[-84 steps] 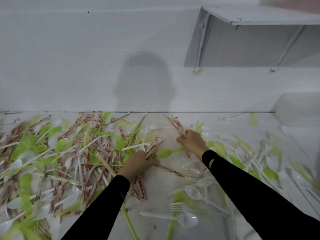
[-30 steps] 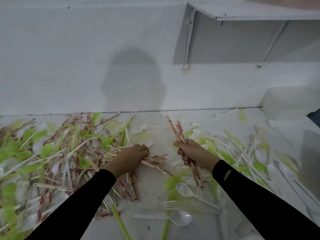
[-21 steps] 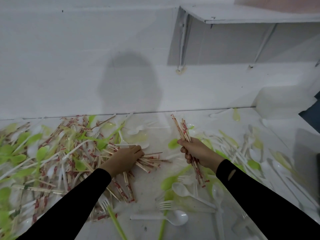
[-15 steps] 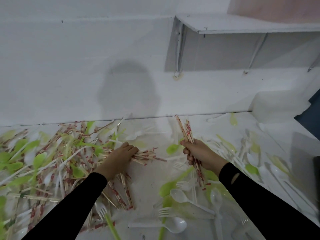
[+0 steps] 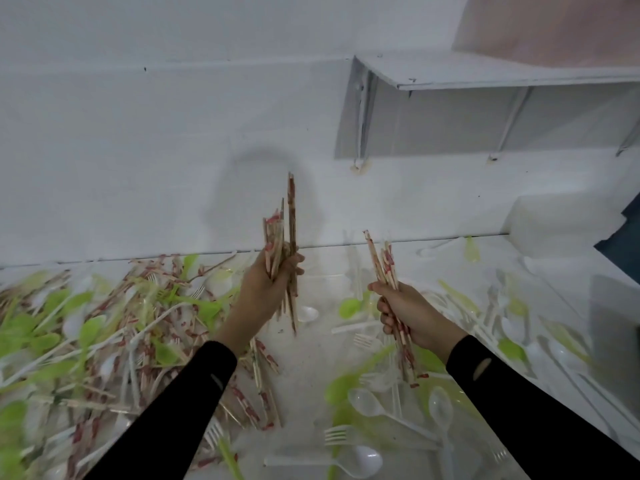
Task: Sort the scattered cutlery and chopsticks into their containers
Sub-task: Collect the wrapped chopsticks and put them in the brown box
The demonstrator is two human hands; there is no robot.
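Observation:
My left hand (image 5: 265, 289) grips a bundle of wooden chopsticks with red print (image 5: 282, 233), raised upright above the table. My right hand (image 5: 405, 311) grips a second bundle of chopsticks (image 5: 382, 263), tilted slightly left, with the lower ends sticking out below my wrist. A big heap of chopsticks mixed with green and white spoons and forks (image 5: 104, 334) covers the table's left side. White plastic spoons (image 5: 367, 400) and a white fork (image 5: 337, 436) lie near the front centre.
A white container (image 5: 554, 216) stands at the back right against the wall. A white wall shelf (image 5: 485, 74) hangs above it. More green and white cutlery (image 5: 519, 327) is strewn on the right. A dark object (image 5: 613, 310) sits at the right edge.
My left hand lifted its bundle of chopsticks off the heap and turned it upright. My right hand stayed raised with its bundle. The view shifted slightly right.

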